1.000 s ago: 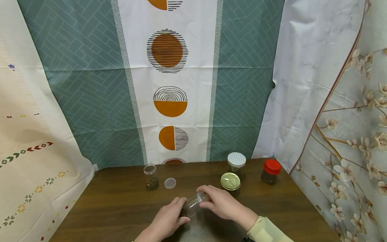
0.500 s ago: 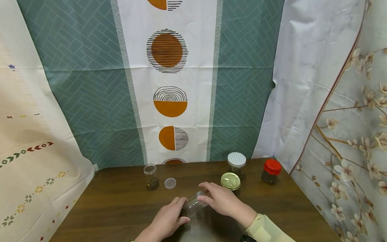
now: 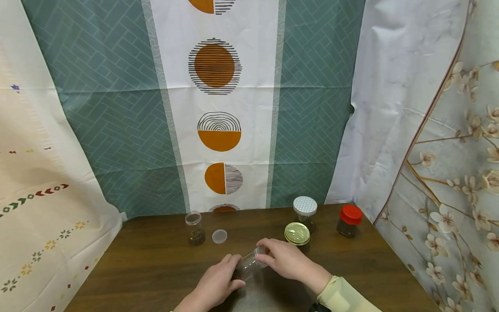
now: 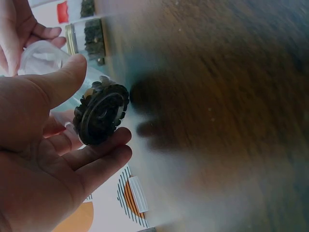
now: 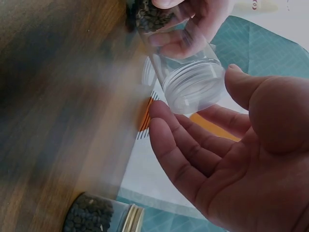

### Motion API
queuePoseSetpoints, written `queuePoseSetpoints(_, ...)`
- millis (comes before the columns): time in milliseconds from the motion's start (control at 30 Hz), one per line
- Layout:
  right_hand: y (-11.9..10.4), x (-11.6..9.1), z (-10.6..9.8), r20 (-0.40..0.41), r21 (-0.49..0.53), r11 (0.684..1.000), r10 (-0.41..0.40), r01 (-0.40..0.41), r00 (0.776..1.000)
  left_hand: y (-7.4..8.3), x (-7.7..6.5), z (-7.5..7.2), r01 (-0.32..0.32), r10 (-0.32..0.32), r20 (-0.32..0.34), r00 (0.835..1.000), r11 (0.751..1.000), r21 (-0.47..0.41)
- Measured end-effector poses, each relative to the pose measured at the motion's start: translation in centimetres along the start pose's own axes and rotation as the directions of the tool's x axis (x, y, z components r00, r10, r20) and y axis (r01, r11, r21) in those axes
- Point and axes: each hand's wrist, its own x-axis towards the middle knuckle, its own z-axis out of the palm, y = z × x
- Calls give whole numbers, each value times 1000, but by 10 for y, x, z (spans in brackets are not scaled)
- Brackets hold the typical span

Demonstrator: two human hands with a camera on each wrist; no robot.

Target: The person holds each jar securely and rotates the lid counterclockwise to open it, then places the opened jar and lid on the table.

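Observation:
A clear jar with dark dried pieces at its bottom is held tilted above the table, its mouth end up to the right. My left hand grips it near the base; in the left wrist view the dark-filled base shows between thumb and fingers. My right hand is at the other end, thumb and fingers around the clear screw lid. In the right wrist view the thumb touches one side of the lid and fingers curve by the other.
A lidless jar stands at the back left beside a loose translucent lid. Behind my right hand are a gold-lidded jar, a white-patterned-lid jar and a red-lidded jar. The wooden table meets a hanging cloth.
My right hand's fingers loosened and lifted a little from the lid half a second ago, then came back around it. The left hand and jar stay in place.

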Motion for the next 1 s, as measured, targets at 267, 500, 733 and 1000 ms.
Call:
queuePoseSetpoints(267, 2, -3, 0, 2, 25, 999, -47, 46, 999, 1, 0, 0, -5, 5, -10, 1000, 1000, 2)
queuePoseSetpoints(500, 5, -5, 0, -2, 46, 997, -69, 69, 998, 1, 0, 0, 2, -2, -2, 1000, 1000, -1)
queuePoseSetpoints(733, 4, -5, 0, 0, 39, 994, -104, 104, 995, 1, 0, 0, -8, 8, -18, 1000, 1000, 5)
queuePoseSetpoints(1000, 3, -5, 0, -8, 39, 991, -127, 128, 992, 0, 0, 0, 3, -3, -8, 1000, 1000, -7)
